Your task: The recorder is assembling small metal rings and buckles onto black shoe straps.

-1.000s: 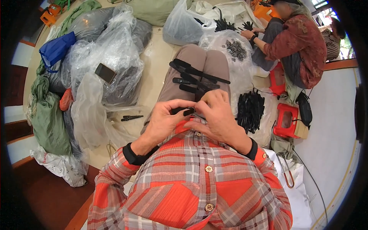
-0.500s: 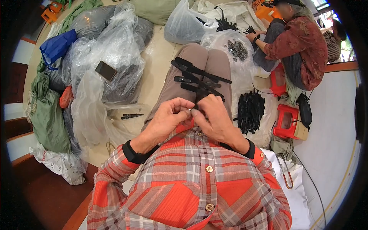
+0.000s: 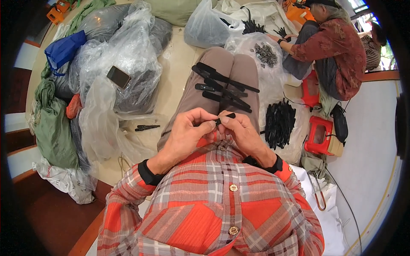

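Note:
Above my lap, my left hand (image 3: pixel 188 130) and my right hand (image 3: pixel 241 130) meet with fingertips pinched on a short black strap (image 3: pixel 230 115). One end of it sticks out past my right thumb, while the rest is hidden by my fingers. Several flat black straps (image 3: pixel 220 87) lie criss-crossed over my thighs, just beyond my hands. To the right of my legs is a thick pile of similar black straps (image 3: pixel 280 124). Small dark metal-looking pieces (image 3: pixel 265 54) form a heap on clear plastic beyond my right knee.
Clear plastic bags (image 3: pixel 136 89) with dark contents fill the left, with a phone (image 3: pixel 118 77) on top. Two black strips (image 3: pixel 147 127) lie on the floor. At right stands a red stool (image 3: pixel 317 135). A co-worker (image 3: pixel 331 51) sits at the upper right, handling black straps.
My right hand has turned and shifted slightly, and the strap's end now shows between my fingers. The co-worker's hands have moved a little.

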Action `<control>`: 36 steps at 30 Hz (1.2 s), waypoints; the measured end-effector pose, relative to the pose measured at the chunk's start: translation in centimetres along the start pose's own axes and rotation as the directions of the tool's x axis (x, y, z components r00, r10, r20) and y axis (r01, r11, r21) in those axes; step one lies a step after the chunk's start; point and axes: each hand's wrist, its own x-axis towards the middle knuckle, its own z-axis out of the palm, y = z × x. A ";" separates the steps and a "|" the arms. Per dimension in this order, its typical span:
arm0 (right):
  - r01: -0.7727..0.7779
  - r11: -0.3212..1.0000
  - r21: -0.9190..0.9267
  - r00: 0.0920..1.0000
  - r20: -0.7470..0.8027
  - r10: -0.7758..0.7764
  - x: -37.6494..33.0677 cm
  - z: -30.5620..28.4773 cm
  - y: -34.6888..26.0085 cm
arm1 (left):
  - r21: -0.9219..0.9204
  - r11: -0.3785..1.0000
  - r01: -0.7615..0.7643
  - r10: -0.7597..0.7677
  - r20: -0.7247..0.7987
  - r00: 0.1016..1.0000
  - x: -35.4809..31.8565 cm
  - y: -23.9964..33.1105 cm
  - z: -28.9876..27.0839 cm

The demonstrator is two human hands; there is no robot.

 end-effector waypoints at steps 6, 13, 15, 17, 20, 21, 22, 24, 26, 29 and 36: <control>-0.019 0.998 -0.068 0.999 0.034 0.021 -0.1 -0.3 -0.4 | -0.030 0.999 0.035 -0.036 -0.016 0.999 -0.2 0.1 0.0; 0.255 0.825 -0.505 0.966 0.166 -0.197 -0.1 -0.5 -1.3 | 0.117 0.992 0.037 -0.031 -0.051 0.998 -0.6 0.9 0.4; 0.336 0.694 -0.637 0.942 0.232 -0.244 -0.1 -0.3 -2.1 | 0.293 0.953 -0.075 0.092 -0.044 0.995 -0.5 0.3 0.1; 0.431 0.476 -0.767 0.899 0.318 -0.303 -0.1 -0.1 -2.5 | 0.314 0.948 -0.060 0.083 -0.062 0.995 -0.7 0.6 0.4; 0.500 0.203 -0.842 0.840 0.414 -0.352 0.1 0.4 -2.5 | 0.474 0.868 -0.150 0.216 -0.088 0.972 -0.4 -0.6 0.2; 0.501 0.203 -0.841 0.839 0.414 -0.352 0.1 0.6 -2.4 | 0.602 0.761 -0.240 0.349 -0.068 0.935 -0.3 -0.9 0.2; 0.490 0.027 -0.871 0.816 0.448 -0.365 0.1 0.8 -2.2 | 0.602 0.761 -0.239 0.349 -0.069 0.935 -0.3 -0.9 0.2; 0.463 -0.150 -0.873 0.793 0.484 -0.370 0.0 1.5 -2.0 | 0.831 0.462 -0.311 0.536 0.019 0.844 -0.3 -0.5 0.4; 0.390 -0.225 -0.893 0.815 0.449 -0.367 0.0 2.0 -2.1 | 0.837 0.450 -0.312 0.534 0.028 0.845 -0.2 -0.7 0.3; 0.438 -0.193 -0.878 0.797 0.478 -0.369 -0.1 1.9 -2.1 | 0.796 0.519 -0.312 0.518 -0.002 0.855 -0.3 -1.4 -0.2; 0.432 -0.083 -0.898 0.736 0.405 -0.543 0.6 1.8 -2.1 | 0.623 0.712 -0.325 0.501 -0.126 0.856 -0.3 -1.4 0.2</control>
